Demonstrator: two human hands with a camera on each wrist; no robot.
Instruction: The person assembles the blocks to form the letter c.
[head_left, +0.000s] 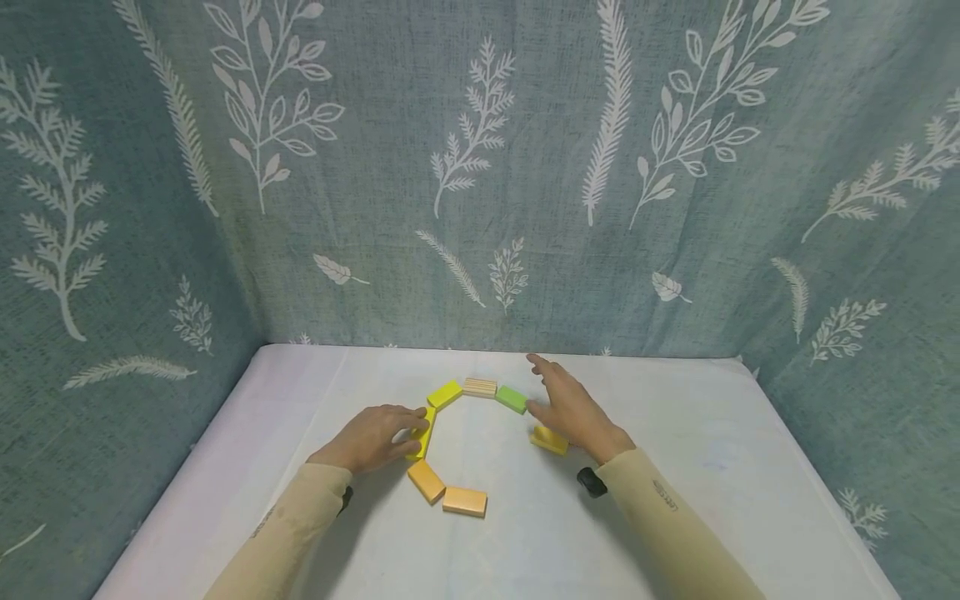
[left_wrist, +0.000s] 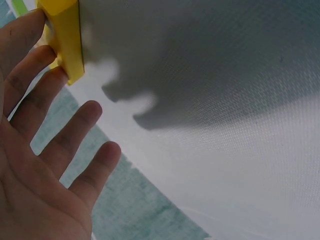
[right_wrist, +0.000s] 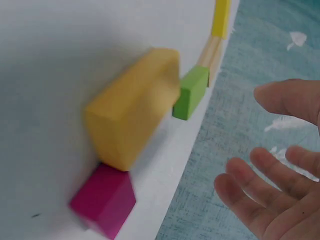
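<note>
My left hand (head_left: 378, 437) pinches a yellow block (head_left: 427, 435), the thumb near one end and fingers near the other. In the left wrist view that yellow block (left_wrist: 67, 37) lies at the fingertips, ring and little fingers held away. My right hand (head_left: 573, 408) is raised with fingers spread and nothing held. Below it stands a yellow-orange block (head_left: 551, 442), larger in the right wrist view, where a magenta block (right_wrist: 105, 200) touches its near end. A green block (head_left: 512, 399) lies left of the right thumb; the head view hides the magenta block.
Another yellow block (head_left: 446, 394) and a plain wood-coloured striped block (head_left: 480, 387) continue the curve at the back. Two orange blocks (head_left: 427, 482) (head_left: 464, 502) lie at the front left. A leaf-patterned curtain (head_left: 480, 167) surrounds the white table (head_left: 712, 500).
</note>
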